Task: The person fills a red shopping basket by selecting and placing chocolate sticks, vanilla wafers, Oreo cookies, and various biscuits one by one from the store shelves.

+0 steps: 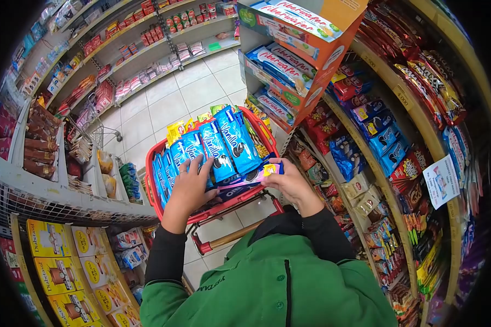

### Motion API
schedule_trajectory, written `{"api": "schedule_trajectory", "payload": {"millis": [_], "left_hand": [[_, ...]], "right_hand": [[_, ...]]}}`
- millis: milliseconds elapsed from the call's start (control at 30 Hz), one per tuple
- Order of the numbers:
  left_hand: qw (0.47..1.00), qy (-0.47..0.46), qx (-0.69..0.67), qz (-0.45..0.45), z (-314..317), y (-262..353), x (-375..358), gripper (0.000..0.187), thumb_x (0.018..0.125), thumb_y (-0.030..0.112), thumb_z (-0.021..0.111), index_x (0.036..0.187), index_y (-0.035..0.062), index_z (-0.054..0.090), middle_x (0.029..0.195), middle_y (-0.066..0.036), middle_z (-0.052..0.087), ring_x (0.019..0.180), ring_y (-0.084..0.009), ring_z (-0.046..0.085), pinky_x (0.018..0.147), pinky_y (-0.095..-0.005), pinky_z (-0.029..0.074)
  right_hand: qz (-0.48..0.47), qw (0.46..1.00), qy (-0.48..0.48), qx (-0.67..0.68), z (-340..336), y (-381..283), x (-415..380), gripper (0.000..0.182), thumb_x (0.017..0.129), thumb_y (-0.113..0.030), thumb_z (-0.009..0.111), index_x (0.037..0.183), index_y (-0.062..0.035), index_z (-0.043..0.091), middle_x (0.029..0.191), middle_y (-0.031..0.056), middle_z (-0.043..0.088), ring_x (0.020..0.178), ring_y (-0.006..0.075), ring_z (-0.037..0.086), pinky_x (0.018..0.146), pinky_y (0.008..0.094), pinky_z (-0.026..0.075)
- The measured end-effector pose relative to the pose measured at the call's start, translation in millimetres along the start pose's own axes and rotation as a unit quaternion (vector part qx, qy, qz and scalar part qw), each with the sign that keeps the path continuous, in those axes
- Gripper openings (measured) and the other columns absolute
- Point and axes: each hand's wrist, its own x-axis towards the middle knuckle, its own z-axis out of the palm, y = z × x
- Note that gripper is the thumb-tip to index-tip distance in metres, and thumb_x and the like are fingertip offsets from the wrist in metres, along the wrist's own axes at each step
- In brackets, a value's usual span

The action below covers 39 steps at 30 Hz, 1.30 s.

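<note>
In the head view, a red shopping basket [262, 131] full of blue cookie packs [215, 147] is seen in front of the person. The left hand [190, 188] is laid flat on the packs, with its fingers [193, 165] spread open. A small pink and yellow packet [269, 170] is pinched in the closed fingers [278, 162] of the right hand [292, 182], just beside the packs. Shelves of snacks [387, 141] are seen past the right fingers.
</note>
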Motion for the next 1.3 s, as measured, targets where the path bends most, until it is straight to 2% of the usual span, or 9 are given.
{"api": "schedule_trajectory", "payload": {"millis": [133,367,533,667,800,933,1033,1100,1300], "left_hand": [[1.000,0.003,0.003,0.004,1.4,-0.8,-1.1,0.077,0.061,0.028,0.070,0.126,0.0151,0.031,0.125,-0.016,0.034,0.110,-0.0423,0.032,0.090,-0.0461,0.035],[1.000,-0.003,-0.001,0.002,0.4,1.1,-1.7,0.077,0.061,0.031,0.070,0.126,0.0140,0.032,0.127,-0.017,0.032,0.112,-0.0439,0.031,0.091,-0.0470,0.034],[1.000,0.000,0.008,0.009,0.1,0.9,-1.8,0.075,0.062,0.031,0.069,0.125,0.0135,0.032,0.127,-0.017,0.033,0.112,-0.0453,0.031,0.089,-0.0484,0.035],[1.000,-0.019,-0.013,-0.002,-2.3,2.1,-2.7,0.077,0.061,0.031,0.070,0.126,0.0137,0.032,0.129,-0.017,0.030,0.114,-0.0454,0.028,0.092,-0.0479,0.032],[0.999,-0.025,-0.033,-0.003,-3.7,0.2,-3.9,0.078,0.060,0.030,0.071,0.126,0.0137,0.032,0.130,-0.017,0.029,0.115,-0.0445,0.027,0.094,-0.0476,0.029],[0.999,0.008,-0.035,0.026,-0.4,-6.6,-6.3,0.075,0.061,0.030,0.070,0.124,0.0117,0.034,0.126,-0.020,0.032,0.113,-0.0440,0.031,0.090,-0.0475,0.034],[0.998,0.007,-0.057,0.022,-5.6,-5.4,-7.7,0.075,0.061,0.030,0.070,0.123,0.0092,0.034,0.125,-0.023,0.031,0.114,-0.0438,0.029,0.092,-0.0469,0.031],[0.998,0.008,-0.068,0.018,-7.9,-5.1,-8.3,0.075,0.062,0.030,0.070,0.123,0.0087,0.034,0.125,-0.024,0.031,0.115,-0.0437,0.028,0.093,-0.0467,0.030],[0.997,0.009,-0.075,0.021,-12.3,-3.3,-8.4,0.075,0.062,0.031,0.070,0.124,0.0083,0.033,0.126,-0.024,0.029,0.116,-0.0440,0.026,0.094,-0.0467,0.029]], "right_hand": [[-0.199,0.949,0.100,-0.224,-0.8,19.4,10.9,0.062,0.067,0.009,0.059,0.118,0.0011,0.025,0.101,0.0143,0.047,0.085,0.0196,0.055,0.072,0.0298,0.049],[-0.276,0.898,0.095,-0.331,-15.4,40.9,22.4,0.054,0.072,0.002,0.061,0.117,0.0040,0.032,0.095,0.0137,0.049,0.086,0.0164,0.055,0.064,0.0243,0.049],[-0.325,0.806,0.142,-0.473,3.9,18.7,2.7,0.056,0.073,-0.026,0.063,0.114,0.0048,0.039,0.098,0.0219,0.052,0.087,0.0347,0.054,0.074,0.0362,0.042],[-0.299,0.773,0.191,-0.525,7.7,15.6,2.3,0.062,0.071,-0.032,0.062,0.117,0.0003,0.037,0.101,0.0239,0.050,0.089,0.0370,0.052,0.073,0.0404,0.044],[-0.299,0.748,0.143,-0.575,0.3,4.5,-4.8,0.071,0.069,-0.033,0.066,0.122,-0.0009,0.032,0.087,0.0201,0.054,0.080,0.0354,0.054,0.069,0.0384,0.044],[-0.186,0.823,0.046,-0.535,-23.9,-23.0,-20.8,0.093,0.058,-0.033,0.075,0.128,-0.0008,0.022,0.069,0.0123,0.054,0.064,0.0252,0.055,0.059,0.0316,0.042],[-0.171,0.840,0.038,-0.514,-48.1,-65.1,-38.6,0.071,0.062,-0.026,0.073,0.118,0.0022,0.039,0.064,0.0055,0.055,0.058,0.0132,0.052,0.054,0.0257,0.041],[-0.197,0.867,0.143,-0.436,-68.6,-89.7,-45.4,0.054,0.065,-0.023,0.070,0.108,0.0011,0.048,0.061,0.0033,0.055,0.056,0.0106,0.051,0.052,0.0239,0.040],[-0.273,0.662,0.516,-0.469,-160.7,-136.6,-34.4,0.034,0.068,-0.019,0.063,0.094,0.0011,0.056,0.067,0.0133,0.060,0.063,0.0266,0.059,0.063,0.0344,0.046]]}}
